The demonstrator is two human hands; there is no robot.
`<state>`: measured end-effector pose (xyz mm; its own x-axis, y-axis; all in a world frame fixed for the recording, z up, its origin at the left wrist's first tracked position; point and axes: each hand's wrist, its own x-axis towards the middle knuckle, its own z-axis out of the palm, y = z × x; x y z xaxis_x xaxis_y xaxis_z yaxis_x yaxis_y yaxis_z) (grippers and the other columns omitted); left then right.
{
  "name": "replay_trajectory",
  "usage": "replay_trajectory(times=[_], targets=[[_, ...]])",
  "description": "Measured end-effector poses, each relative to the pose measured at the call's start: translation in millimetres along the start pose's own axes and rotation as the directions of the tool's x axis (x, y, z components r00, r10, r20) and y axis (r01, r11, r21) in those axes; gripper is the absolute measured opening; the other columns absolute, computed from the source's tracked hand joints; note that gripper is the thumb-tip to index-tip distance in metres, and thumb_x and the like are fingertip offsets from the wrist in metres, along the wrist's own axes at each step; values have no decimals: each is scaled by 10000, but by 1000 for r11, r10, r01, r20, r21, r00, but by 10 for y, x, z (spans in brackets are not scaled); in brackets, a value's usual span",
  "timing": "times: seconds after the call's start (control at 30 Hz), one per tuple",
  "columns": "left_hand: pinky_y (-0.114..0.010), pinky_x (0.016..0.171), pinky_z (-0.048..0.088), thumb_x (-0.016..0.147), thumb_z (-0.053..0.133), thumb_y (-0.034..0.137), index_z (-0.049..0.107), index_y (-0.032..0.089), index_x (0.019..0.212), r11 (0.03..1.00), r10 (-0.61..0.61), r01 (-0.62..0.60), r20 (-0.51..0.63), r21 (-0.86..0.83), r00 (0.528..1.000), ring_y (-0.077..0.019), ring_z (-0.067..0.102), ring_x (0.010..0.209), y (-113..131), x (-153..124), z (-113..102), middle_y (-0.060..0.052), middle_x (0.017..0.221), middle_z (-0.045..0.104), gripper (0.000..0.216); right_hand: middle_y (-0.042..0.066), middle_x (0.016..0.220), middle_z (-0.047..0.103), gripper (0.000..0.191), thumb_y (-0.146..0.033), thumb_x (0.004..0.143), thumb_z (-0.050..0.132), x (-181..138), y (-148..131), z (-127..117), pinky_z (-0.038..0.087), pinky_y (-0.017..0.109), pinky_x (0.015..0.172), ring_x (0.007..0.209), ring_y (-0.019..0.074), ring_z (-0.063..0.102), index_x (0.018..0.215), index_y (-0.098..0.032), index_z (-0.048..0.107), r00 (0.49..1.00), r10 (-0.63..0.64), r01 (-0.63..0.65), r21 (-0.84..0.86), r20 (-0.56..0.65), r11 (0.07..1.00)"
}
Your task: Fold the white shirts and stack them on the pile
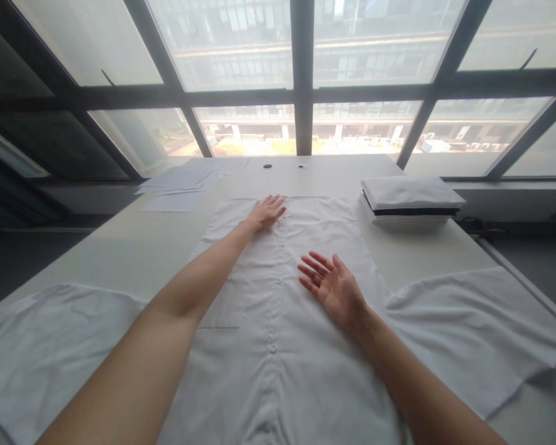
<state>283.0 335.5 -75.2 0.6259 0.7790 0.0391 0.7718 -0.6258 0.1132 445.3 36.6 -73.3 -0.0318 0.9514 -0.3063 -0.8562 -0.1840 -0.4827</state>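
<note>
Shirt: white shirt (278,321) spread flat, buttoned front up, running from 6 o'clock at the near edge toward 12 o'clock; sleeves lie out at 8 and 4 o'clock.
Left hand: left hand (265,212) lies palm down on the shirt's far end at 12 o'clock, fingers straight and close together, holding nothing.
Right hand: right hand (332,285) rests just right of the button line, palm turned up, fingers loosely spread, holding nothing.
Table: pale table (157,247) under everything.
Stack: folded clothes (410,201) at 2 o'clock.
Sheets: papers (180,185) at 10 o'clock.
</note>
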Motion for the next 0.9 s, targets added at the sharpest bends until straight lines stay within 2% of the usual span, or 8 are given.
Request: replay_trajectory(times=[0.13, 0.27, 0.37, 0.47, 0.57, 0.67, 0.77, 0.9], targets=[[-643, 1176, 127, 1039, 212, 545, 292, 237, 1573, 999, -16, 17, 42, -27, 999, -327, 170, 1521, 84, 44, 5, -91, 1662, 214, 621, 151, 1315, 662, 420, -412, 1042, 363, 1, -7, 4, 576, 416, 923, 1118, 242, 684, 1266, -165, 620, 1000, 2, -2, 8, 1, 1000], [-557, 1201, 183, 1041, 270, 487, 352, 205, 1548, 998, -26, 23, -58, -54, 998, -299, 203, 1517, 239, -106, -93, -93, 1643, 272, 587, 146, 1301, 671, 418, -414, 1042, 361, 11, -10, -6, 576, 417, 924, 1115, 240, 686, 1265, -167, 614, 1000, 7, -7, 22, 6, 1000], [-428, 1209, 259, 1004, 360, 344, 496, 153, 1459, 996, 39, -50, -154, -72, 987, -248, 349, 1462, 504, -487, -162, -95, 1573, 418, 512, 134, 1277, 685, 407, -409, 1044, 357, 25, -9, -11, 578, 416, 922, 1099, 233, 693, 1265, -177, 608, 1000, 13, -13, 36, 12, 999], [-332, 1187, 326, 979, 326, 249, 601, 178, 1364, 981, 122, -149, -202, -124, 972, -191, 472, 1377, 807, -1031, -163, -52, 1478, 543, 478, 133, 1253, 694, 394, -402, 1043, 362, 30, -12, -6, 581, 422, 916, 1082, 231, 700, 1271, -184, 598, 1000, 13, -14, 44, 22, 999], [-400, 1197, 328, 988, 329, 313, 541, 188, 1429, 980, 119, -141, -153, -142, 981, -224, 433, 1414, 1014, -1514, -88, -60, 1497, 523, 505, 139, 1241, 693, 378, -400, 1040, 371, 17, -23, 6, 580, 424, 920, 1092, 233, 697, 1261, -187, 590, 999, 13, -14, 46, 29, 999], [-464, 1199, 326, 990, 379, 414, 503, 198, 1460, 986, 87, -103, -125, -134, 988, -257, 397, 1442, 1084, -1788, 28, -94, 1525, 483, 532, 137, 1234, 691, 354, -387, 1040, 365, -4, -33, 19, 583, 423, 914, 1103, 231, 693, 1250, -202, 583, 1000, 17, -18, 48, 19, 999], [-448, 1217, 300, 987, 411, 419, 512, 222, 1453, 989, 91, -106, -142, -103, 986, -250, 370, 1458, 1071, -1883, 118, -79, 1549, 452, 516, 148, 1228, 691, 346, -378, 1037, 372, -19, -29, 21, 589, 418, 902, 1101, 234, 693, 1243, -197, 582, 1000, 11, -12, 41, 19, 999], [-468, 1225, 263, 995, 406, 449, 477, 236, 1485, 992, 109, -116, -110, -55, 988, -267, 301, 1492, 1046, -1897, 161, -71, 1596, 378, 539, 150, 1228, 688, 331, -354, 1036, 375, -5, -41, -3, 602, 410, 877, 1103, 227, 693, 1244, -191, 574, 1000, 8, -8, 19, -13, 1000]])
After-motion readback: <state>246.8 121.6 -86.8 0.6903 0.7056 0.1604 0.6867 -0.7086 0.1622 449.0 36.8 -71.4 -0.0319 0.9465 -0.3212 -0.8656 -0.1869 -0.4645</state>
